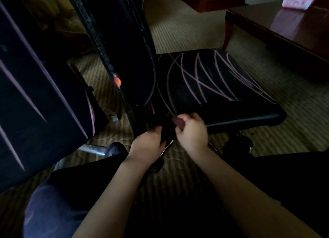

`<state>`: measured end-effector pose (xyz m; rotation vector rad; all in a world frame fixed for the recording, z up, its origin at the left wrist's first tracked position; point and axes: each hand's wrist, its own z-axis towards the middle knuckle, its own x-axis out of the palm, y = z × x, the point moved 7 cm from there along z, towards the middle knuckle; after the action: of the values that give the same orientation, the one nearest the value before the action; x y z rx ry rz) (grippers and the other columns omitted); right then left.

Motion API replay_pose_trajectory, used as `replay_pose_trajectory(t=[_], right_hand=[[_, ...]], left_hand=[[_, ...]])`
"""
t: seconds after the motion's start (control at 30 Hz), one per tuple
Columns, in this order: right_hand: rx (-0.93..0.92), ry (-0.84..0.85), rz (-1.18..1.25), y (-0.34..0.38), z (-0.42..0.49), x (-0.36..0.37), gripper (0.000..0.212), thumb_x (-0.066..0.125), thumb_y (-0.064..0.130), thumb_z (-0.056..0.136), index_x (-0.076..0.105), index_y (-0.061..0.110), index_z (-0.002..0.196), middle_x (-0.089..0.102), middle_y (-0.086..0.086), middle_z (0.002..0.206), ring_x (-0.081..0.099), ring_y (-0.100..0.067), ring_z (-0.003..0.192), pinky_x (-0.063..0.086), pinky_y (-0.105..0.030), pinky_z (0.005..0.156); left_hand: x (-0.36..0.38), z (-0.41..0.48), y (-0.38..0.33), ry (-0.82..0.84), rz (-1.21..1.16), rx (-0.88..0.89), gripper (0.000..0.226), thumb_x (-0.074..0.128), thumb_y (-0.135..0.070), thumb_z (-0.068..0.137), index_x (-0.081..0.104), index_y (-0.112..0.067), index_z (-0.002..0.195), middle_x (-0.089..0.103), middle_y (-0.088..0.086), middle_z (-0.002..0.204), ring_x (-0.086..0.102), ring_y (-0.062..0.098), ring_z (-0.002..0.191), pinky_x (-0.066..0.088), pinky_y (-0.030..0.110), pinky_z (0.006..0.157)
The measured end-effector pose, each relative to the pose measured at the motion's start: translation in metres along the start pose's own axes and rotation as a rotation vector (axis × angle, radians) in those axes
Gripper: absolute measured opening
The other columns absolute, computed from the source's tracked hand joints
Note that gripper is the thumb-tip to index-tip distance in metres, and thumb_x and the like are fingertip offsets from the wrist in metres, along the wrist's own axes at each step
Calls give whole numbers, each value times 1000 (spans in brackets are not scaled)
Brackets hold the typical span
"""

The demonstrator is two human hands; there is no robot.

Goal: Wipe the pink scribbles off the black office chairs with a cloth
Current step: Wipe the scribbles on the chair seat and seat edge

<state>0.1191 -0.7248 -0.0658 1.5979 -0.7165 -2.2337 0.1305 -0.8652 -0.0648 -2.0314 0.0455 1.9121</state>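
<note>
The left hand [147, 143] and the right hand [190, 131] are both clenched. Between them they grip what seems to be a dark bunched cloth [168, 131], though the light is dim. Just beyond the right hand is the black padded chair seat [240, 111], with its pink curved scribbles [204, 77] not yet wiped. I judge the cloth is being readied. Next it must be pressed on the seat and rubbed along the lines.

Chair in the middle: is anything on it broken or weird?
Yes. The backrest edge is frayed, with an orange patch showing through the black cover. Pink scribbles cross the seat.
</note>
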Motion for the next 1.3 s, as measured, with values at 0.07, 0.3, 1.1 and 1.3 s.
replay_pose_trajectory(t=[0.07,0.3,1.1,1.3], right_hand=[[-90,97,11,12,-6,11,38,66,23,81,64,24,119,56,-10,115,54,-31,106,43,-34,89],[147,-164,122,-72,-20,-32,35,70,14,78,65,19,112,56,-8,113,58,-29,100,45,-32,86],[-365,32,-61,58,-15,32,32,78,13,63,72,18,94,60,-10,91,58,-33,84,53,-36,69],[-186,43,-101,7,-16,5,34,75,14,69,70,18,102,58,-14,109,53,-34,98,49,-40,84]], left_hand=[[-1,-2,1,-1,0,1,50,51,-38,93,38,-16,137,66,9,109,63,29,103,52,40,82],[-1,-4,8,-11,-62,5,48,53,-36,93,38,-19,136,67,2,101,64,22,97,53,40,81],[10,-16,35,68,63,-73,44,49,-35,94,39,-14,132,64,10,113,64,31,101,48,37,73],[13,-15,38,115,7,-84,59,48,-39,95,23,-28,147,61,12,119,61,31,107,50,38,81]])
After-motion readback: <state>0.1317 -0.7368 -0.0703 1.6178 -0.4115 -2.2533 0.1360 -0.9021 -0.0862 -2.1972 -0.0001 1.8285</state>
